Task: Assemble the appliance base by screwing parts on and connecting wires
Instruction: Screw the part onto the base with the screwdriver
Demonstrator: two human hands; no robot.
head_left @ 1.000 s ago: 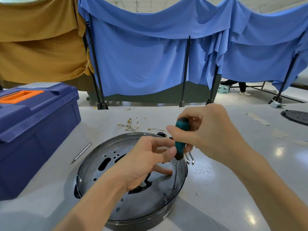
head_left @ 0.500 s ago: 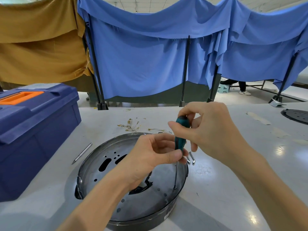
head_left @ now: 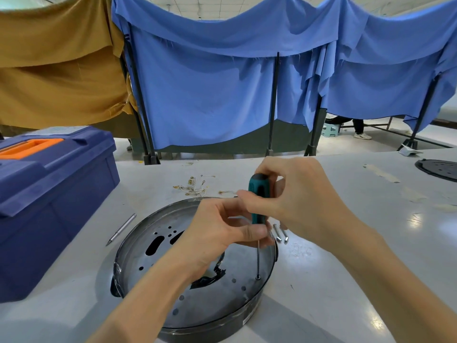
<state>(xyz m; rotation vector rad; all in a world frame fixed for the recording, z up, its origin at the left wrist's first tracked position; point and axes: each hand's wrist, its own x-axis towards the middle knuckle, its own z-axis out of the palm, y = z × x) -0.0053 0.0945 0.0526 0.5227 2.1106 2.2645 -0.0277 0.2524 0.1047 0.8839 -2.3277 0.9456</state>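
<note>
A round dark metal appliance base (head_left: 158, 246) with several holes lies on the grey table. A screwdriver (head_left: 257, 194) with a teal and black handle stands upright, its tip on a screw (head_left: 258, 277) near the base's right rim. My right hand (head_left: 294, 201) grips the top of the handle. My left hand (head_left: 217, 236) pinches the handle's lower end, where the shaft begins. A black part (head_left: 210, 278) at the base's centre is partly hidden under my left hand.
A blue toolbox (head_left: 49, 194) with an orange handle stands at the left. A metal bit (head_left: 121, 229) lies beside the base. Loose bits (head_left: 280, 233) lie right of the rim. Small wires with terminals (head_left: 193, 186) lie behind it. Another round base (head_left: 440, 169) sits far right.
My left hand has lifted off the base plate and closed its fingers round the lower end of the screwdriver handle. My right hand has shifted its grip on the handle top.
</note>
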